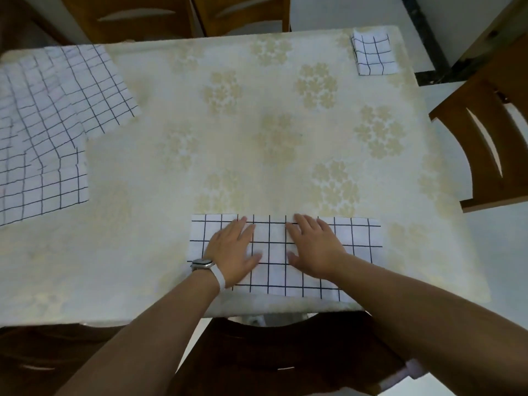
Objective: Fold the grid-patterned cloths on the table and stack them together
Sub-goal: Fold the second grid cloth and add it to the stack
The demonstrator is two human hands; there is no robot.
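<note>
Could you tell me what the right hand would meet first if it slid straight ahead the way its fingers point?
Past the cloth's far edge, the right hand looks to have bare tablecloth ahead; its fingers angle slightly left, away from the small folded cloth.

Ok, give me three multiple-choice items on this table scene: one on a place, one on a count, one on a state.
1. Where does the small folded cloth lie?
A. far right corner
B. near left corner
C. on a chair

2. How many wristwatches show?
A. none
B. one
C. two

3. How do the hands rest on the near cloth?
A. fists clenched
B. pinching one corner
C. flat, palms down

Answers: 1 A, it sits by the table's far right edge. 2 B, a watch is on the left wrist only. 3 C, left hand and right hand press flat.
</note>
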